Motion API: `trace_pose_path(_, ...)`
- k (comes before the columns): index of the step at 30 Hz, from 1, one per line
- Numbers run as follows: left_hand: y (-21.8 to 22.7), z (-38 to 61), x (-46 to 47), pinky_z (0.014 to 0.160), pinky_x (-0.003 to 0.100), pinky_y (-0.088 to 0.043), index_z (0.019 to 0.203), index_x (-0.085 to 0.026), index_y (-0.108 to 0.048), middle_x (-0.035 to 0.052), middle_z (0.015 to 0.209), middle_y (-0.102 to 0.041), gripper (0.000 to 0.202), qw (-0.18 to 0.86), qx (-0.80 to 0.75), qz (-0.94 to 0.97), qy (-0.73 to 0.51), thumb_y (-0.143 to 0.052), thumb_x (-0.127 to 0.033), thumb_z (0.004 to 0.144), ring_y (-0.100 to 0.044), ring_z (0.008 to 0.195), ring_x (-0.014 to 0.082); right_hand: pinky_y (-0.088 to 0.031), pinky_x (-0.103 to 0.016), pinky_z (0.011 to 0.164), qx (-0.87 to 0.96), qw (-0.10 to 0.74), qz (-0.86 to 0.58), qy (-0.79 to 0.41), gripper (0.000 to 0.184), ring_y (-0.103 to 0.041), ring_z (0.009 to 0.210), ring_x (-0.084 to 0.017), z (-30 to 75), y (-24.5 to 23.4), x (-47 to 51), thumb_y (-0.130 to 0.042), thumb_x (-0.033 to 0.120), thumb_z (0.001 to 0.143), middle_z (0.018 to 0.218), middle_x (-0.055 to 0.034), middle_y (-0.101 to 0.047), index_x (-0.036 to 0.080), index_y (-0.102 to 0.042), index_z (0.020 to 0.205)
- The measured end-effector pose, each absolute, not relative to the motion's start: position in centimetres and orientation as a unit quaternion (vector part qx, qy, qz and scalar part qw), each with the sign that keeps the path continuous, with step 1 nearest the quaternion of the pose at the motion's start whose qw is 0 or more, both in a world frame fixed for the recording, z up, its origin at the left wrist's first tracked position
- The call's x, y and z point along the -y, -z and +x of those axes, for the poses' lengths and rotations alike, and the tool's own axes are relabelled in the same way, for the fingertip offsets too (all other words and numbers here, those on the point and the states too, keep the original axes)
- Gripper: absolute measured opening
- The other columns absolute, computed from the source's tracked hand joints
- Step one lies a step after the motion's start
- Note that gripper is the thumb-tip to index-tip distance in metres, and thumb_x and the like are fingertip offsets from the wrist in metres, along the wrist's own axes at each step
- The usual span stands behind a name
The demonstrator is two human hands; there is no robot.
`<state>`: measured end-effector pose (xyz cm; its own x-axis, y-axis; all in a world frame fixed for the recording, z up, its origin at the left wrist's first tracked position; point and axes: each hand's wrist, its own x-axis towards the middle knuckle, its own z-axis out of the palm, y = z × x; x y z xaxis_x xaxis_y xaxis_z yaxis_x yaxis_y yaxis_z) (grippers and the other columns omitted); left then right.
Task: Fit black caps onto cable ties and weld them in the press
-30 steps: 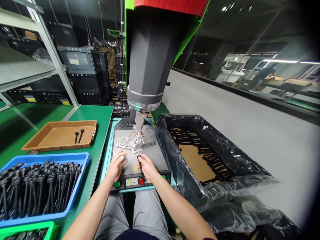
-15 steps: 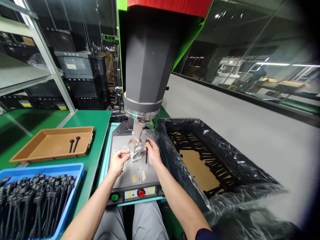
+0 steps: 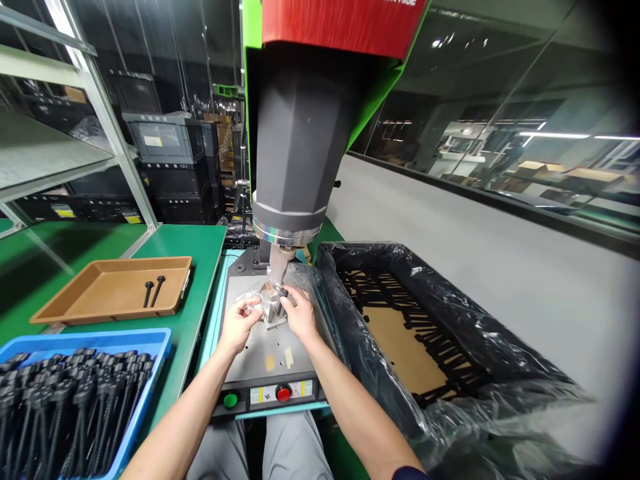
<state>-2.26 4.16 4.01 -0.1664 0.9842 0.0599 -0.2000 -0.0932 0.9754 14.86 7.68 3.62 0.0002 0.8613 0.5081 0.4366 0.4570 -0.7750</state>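
Observation:
A metal fixture (image 3: 273, 310) stands on the grey plate of a press, right under its metal tip (image 3: 281, 261). My right hand (image 3: 300, 313) pinches a black bolt-like part (image 3: 283, 291) at the fixture's upper right; only its head shows, and whether it touches the fixture I cannot tell. On the left side my left hand (image 3: 241, 325) has thumb and fingers pinched together close to the fixture. Clear crinkled plastic (image 3: 249, 297) lies just behind those fingers. What they hold, if anything, is too small to make out.
A blue bin (image 3: 167, 340) of black long-shafted parts and a brown tray (image 3: 115, 313) with two such parts lie left. At right, a plastic-lined box (image 3: 400, 250) has more along its sides. A red button (image 3: 283, 393) and green button (image 3: 231, 400) face me.
My right hand has brought the black part from upright beside the fixture to the fixture's top, turning it so its shaft no longer shows. The left hand stays nearly in place. The view has shifted slightly.

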Motion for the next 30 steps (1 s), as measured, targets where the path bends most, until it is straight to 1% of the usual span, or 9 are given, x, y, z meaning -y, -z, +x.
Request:
trace_pose_path(4, -3.6, -2.3, -4.4, 0.061, 0.025, -0.045, 0.093, -0.013, -0.068, -0.0002, 0.07, -0.064, 0.041, 0.493, -0.457, 0.425, -0.606, -0.081, -0.032, 0.06, -0.056, 0.06, 0.0109, -0.042, -0.036, 0.093, 0.656, 0.516, -0.496, -0.24, 0.032, -0.056, 0.103, -0.024, 13.8, -3.9, -8.8, -0.055, 0.026, 0.08, 0.107, -0.0072, -0.066, 0.022, -0.067, 0.109)
trace_pose_path(9, -3.9, -2.4, -4.5, 0.064, 0.027, -0.048, 0.094, -0.013, -0.066, -0.0006, 0.064, -0.065, 0.041, 0.515, -0.443, 0.42, -0.602, -0.081, -0.031, 0.06, -0.058, 0.059, 0.0124, -0.046, -0.034, 0.078, 0.615, 0.502, -0.518, -0.317, 0.031, -0.061, 0.081, -0.022, 13.0, -3.9, -11.2, -0.058, 0.029, 0.076, 0.094, -0.0051, -0.069, 0.019, -0.067, 0.104)
trace_pose_path(12, -4.3, -2.5, -4.5, 0.064, 0.028, -0.048, 0.095, -0.013, -0.065, -0.0005, 0.062, -0.066, 0.042, 0.529, -0.432, 0.41, -0.605, -0.081, -0.03, 0.06, -0.06, 0.059, 0.0132, -0.046, -0.034, 0.08, 0.62, 0.497, -0.512, -0.327, 0.03, -0.062, 0.088, -0.024, 13.3, -3.8, -12.0, -0.065, 0.029, 0.071, 0.095, -0.0052, -0.069, 0.018, -0.066, 0.099)
trace_pose_path(14, -4.4, -2.6, -4.5, 0.062, 0.027, -0.047, 0.094, -0.013, -0.064, -0.002, 0.059, -0.064, 0.043, 0.529, -0.431, 0.405, -0.608, -0.082, -0.03, 0.059, -0.058, 0.057, 0.0125, -0.046, -0.035, 0.082, 0.629, 0.489, -0.503, -0.334, 0.035, -0.061, 0.094, -0.025, 13.7, -3.8, -12.2, -0.069, 0.028, 0.067, 0.099, -0.0053, -0.069, 0.02, -0.065, 0.101)
trace_pose_path(17, -4.3, -2.8, -4.6, 0.06, 0.026, -0.044, 0.094, -0.013, -0.065, -0.0032, 0.057, -0.062, 0.043, 0.531, -0.429, 0.405, -0.608, -0.082, -0.03, 0.058, -0.057, 0.055, 0.0117, -0.047, -0.036, 0.085, 0.664, 0.474, -0.465, -0.344, 0.033, -0.06, 0.101, -0.025, 14.4, -4.0, -12.2, -0.065, 0.029, 0.072, 0.107, -0.0049, -0.067, 0.023, -0.066, 0.104)
trace_pose_path(20, -4.0, -2.8, -4.7, 0.059, 0.024, -0.042, 0.093, -0.013, -0.065, -0.0039, 0.057, -0.061, 0.043, 0.535, -0.426, 0.408, -0.605, -0.083, -0.028, 0.057, -0.055, 0.054, 0.0109, -0.046, -0.035, 0.088, 0.674, 0.475, -0.431, -0.366, 0.023, -0.056, 0.108, -0.025, 14.7, -4.2, -12.2, -0.058, 0.027, 0.077, 0.113, -0.0038, -0.064, 0.024, -0.069, 0.097)
trace_pose_path(23, -3.8, -2.6, -4.7, 0.06, 0.024, -0.043, 0.093, -0.014, -0.065, -0.0037, 0.057, -0.062, 0.042, 0.541, -0.426, 0.401, -0.605, -0.083, -0.026, 0.057, -0.057, 0.056, 0.0111, -0.046, -0.036, 0.088, 0.647, 0.479, -0.441, -0.398, 0.021, -0.058, 0.105, -0.026, 14.7, -3.9, -12.6, -0.062, 0.027, 0.073, 0.105, -0.0038, -0.067, 0.022, -0.069, 0.092)
trace_pose_path(26, -3.7, -2.6, -4.7, 0.063, 0.025, -0.044, 0.094, -0.013, -0.065, -0.0023, 0.06, -0.064, 0.043, 0.544, -0.426, 0.401, -0.602, -0.083, -0.026, 0.056, -0.058, 0.058, 0.0121, -0.046, -0.039, 0.088, 0.62, 0.486, -0.452, -0.418, 0.026, -0.06, 0.099, -0.026, 14.4, -3.3, -13.0, -0.067, 0.029, 0.069, 0.097, -0.0041, -0.068, 0.02, -0.067, 0.093)
trace_pose_path(30, -3.5, -2.7, -5.0, 0.064, 0.025, -0.043, 0.096, -0.013, -0.066, -0.0025, 0.062, -0.062, 0.043, 0.522, -0.443, 0.414, -0.6, -0.081, -0.027, 0.058, -0.056, 0.059, 0.0108, -0.044, -0.039, 0.091, 0.591, 0.5, -0.447, -0.448, 0.035, -0.06, 0.099, -0.026, 14.3, -2.6, -12.8, -0.07, 0.033, 0.066, 0.101, -0.0051, -0.068, 0.02, -0.064, 0.098)
